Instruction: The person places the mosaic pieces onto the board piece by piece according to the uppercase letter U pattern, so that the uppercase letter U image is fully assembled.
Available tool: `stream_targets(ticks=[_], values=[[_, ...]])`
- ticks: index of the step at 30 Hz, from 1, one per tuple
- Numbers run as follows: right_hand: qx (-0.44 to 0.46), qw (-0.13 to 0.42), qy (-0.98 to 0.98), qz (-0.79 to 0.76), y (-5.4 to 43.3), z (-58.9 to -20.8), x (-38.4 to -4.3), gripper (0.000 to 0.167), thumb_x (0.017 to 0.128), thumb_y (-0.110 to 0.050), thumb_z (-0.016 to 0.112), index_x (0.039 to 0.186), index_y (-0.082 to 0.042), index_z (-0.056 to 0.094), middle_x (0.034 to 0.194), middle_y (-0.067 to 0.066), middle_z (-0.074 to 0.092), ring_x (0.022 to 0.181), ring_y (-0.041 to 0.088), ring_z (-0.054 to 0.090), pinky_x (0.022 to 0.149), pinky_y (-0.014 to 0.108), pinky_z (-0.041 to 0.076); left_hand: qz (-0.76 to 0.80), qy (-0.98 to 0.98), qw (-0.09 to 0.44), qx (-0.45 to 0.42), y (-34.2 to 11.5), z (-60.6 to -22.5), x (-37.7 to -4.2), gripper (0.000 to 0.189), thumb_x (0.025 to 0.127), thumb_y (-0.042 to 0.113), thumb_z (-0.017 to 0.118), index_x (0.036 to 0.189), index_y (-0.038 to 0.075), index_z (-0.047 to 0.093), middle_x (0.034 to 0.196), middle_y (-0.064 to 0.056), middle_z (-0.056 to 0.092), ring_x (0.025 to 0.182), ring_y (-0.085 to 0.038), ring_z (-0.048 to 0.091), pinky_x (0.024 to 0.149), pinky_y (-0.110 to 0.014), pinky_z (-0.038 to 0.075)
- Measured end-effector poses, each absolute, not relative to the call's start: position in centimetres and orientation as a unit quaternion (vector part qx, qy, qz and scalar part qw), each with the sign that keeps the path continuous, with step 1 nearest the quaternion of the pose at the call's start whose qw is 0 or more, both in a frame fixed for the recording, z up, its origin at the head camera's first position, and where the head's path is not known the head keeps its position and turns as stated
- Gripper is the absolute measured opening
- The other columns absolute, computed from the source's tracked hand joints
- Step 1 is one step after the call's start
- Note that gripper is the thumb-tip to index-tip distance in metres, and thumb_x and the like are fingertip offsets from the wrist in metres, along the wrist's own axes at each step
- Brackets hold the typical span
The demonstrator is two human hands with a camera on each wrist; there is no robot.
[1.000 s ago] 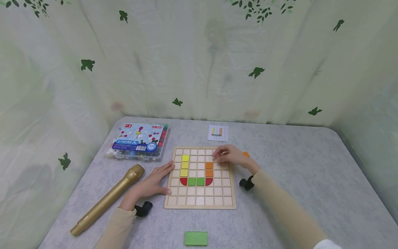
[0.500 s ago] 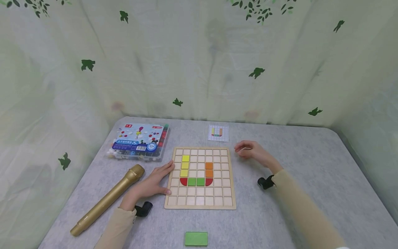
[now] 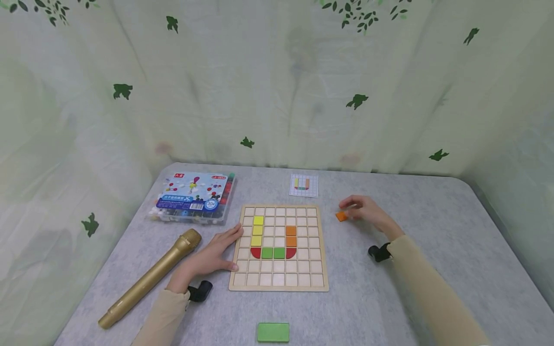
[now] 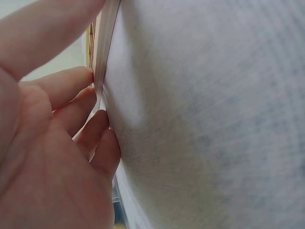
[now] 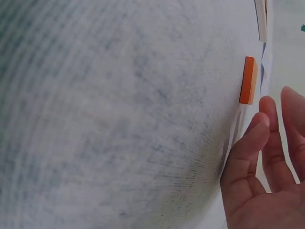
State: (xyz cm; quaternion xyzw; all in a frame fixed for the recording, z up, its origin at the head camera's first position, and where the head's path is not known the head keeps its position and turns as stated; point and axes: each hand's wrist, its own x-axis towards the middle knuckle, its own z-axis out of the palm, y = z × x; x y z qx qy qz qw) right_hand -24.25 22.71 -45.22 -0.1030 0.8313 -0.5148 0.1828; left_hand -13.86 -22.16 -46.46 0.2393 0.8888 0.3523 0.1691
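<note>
A wooden grid board [image 3: 305, 278] lies on the table with a U of tiles: yellow tiles [image 3: 257, 229] at left, red rounded corners [image 3: 256, 253], green tiles [image 3: 273, 252] along the bottom, orange tiles [image 3: 291, 236] at right. My left hand [image 3: 212, 254] touches the board's left edge, thumb and fingers spread; the left wrist view shows its fingertips [image 4: 86, 76] against the wooden rim. A loose orange tile [image 3: 341, 216] lies right of the board. Beside it, my right hand [image 3: 365, 212] hovers with loosely bent fingers; the right wrist view shows the tile [image 5: 248, 80] just beyond the fingertips.
A pattern card [image 3: 304, 185] with a small coloured U lies behind the board. At the left are a clear plastic box [image 3: 192, 197] with a printed label and a gold microphone [image 3: 149, 278]. A green rectangular block [image 3: 273, 332] lies at the front.
My right hand has moved off the board's upper right to the loose orange tile, which now shows beside the fingers. My left hand stays at the board's edge.
</note>
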Motion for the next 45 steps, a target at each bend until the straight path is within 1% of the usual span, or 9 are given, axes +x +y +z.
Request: stream_targets(ticks=[9,13,16,20,24,29,33,40,45], values=[[-0.097,0.178,0.849,-0.488,22.4,-45.8,-24.5,0.025,0.086,0.007,0.057,0.111,0.007,0.061,0.112,0.021,0.058,0.089,0.024,0.055,0.072,0.03,0.046,0.347,0.891,0.167,0.24,-22.1,-46.4,-13.8,0.093,0.08,0.029,0.076,0.15,-0.001,0.022,0.158,-0.017,0.01,0.14,-0.041,0.012,0.108,-0.057,0.018],[-0.105,0.167,0.865,-0.461,22.1,-45.8,-24.5,0.024,0.083,0.01,0.056,0.106,0.007,0.063,0.103,0.018,0.06,0.084,0.024,0.054,0.07,0.03,0.046,0.347,0.891,0.167,0.239,-22.1,-46.4,-13.8,0.093,0.08,0.028,0.076,0.15,-0.001,0.022,0.158,-0.017,0.01,0.14,-0.041,0.013,0.108,-0.057,0.018],[-0.117,0.16,0.876,-0.439,21.9,-45.8,-24.7,0.023,0.081,0.012,0.058,0.103,0.007,0.063,0.094,0.015,0.059,0.081,0.024,0.051,0.068,0.031,0.045,0.347,0.892,0.167,0.238,-22.1,-46.4,-13.8,0.093,0.08,0.028,0.076,0.15,-0.001,0.022,0.158,-0.017,0.01,0.14,-0.041,0.013,0.108,-0.057,0.018],[-0.118,0.16,0.88,-0.431,21.7,-45.7,-24.8,0.022,0.08,0.013,0.06,0.1,0.006,0.063,0.088,0.012,0.058,0.08,0.023,0.049,0.068,0.031,0.044,0.345,0.893,0.167,0.237,-22.1,-46.3,-13.7,0.093,0.081,0.029,0.076,0.151,-0.001,0.022,0.158,-0.017,0.01,0.14,-0.041,0.012,0.108,-0.057,0.018],[-0.122,0.167,0.872,-0.444,21.5,-45.5,-24.7,0.019,0.081,0.011,0.06,0.1,0.006,0.063,0.09,0.013,0.059,0.081,0.023,0.052,0.069,0.031,0.046,0.345,0.893,0.167,0.236,-22.1,-46.2,-13.8,0.094,0.08,0.03,0.075,0.151,0.0,0.022,0.158,-0.017,0.01,0.14,-0.042,0.012,0.108,-0.058,0.017],[-0.122,0.183,0.847,-0.483,20.7,-45.2,-24.5,0.018,0.086,0.001,0.062,0.103,0.004,0.064,0.096,0.012,0.06,0.086,0.023,0.053,0.073,0.031,0.047,0.346,0.893,0.169,0.236,-22.1,-46.3,-13.8,0.094,0.081,0.03,0.075,0.151,0.0,0.021,0.158,-0.017,0.01,0.14,-0.041,0.011,0.108,-0.057,0.017],[-0.125,0.193,0.826,-0.514,19.3,-44.7,-24.3,0.019,0.087,-0.004,0.064,0.105,0.003,0.064,0.096,0.011,0.06,0.087,0.023,0.053,0.075,0.031,0.047,0.346,0.892,0.169,0.237,-22.1,-46.2,-13.8,0.093,0.081,0.029,0.075,0.151,-0.001,0.021,0.158,-0.017,0.01,0.14,-0.041,0.012,0.108,-0.057,0.017],[-0.155,0.207,0.809,-0.528,16.0,-44.6,-24.4,0.017,0.088,-0.004,0.063,0.104,0.003,0.064,0.094,0.01,0.06,0.084,0.021,0.054,0.074,0.028,0.05,0.346,0.892,0.17,0.236,-22.0,-46.1,-13.8,0.093,0.081,0.028,0.075,0.15,-0.001,0.021,0.158,-0.018,0.01,0.14,-0.041,0.012,0.108,-0.057,0.017],[-0.162,0.207,0.814,-0.518,13.5,-44.8,-24.7,0.014,0.088,-0.003,0.062,0.1,0.001,0.066,0.092,0.009,0.059,0.083,0.021,0.053,0.072,0.027,0.048,0.346,0.892,0.172,0.235,-22.0,-46.1,-13.7,0.093,0.081,0.029,0.075,0.151,-0.001,0.021,0.158,-0.017,0.01,0.14,-0.041,0.012,0.108,-0.057,0.017]])
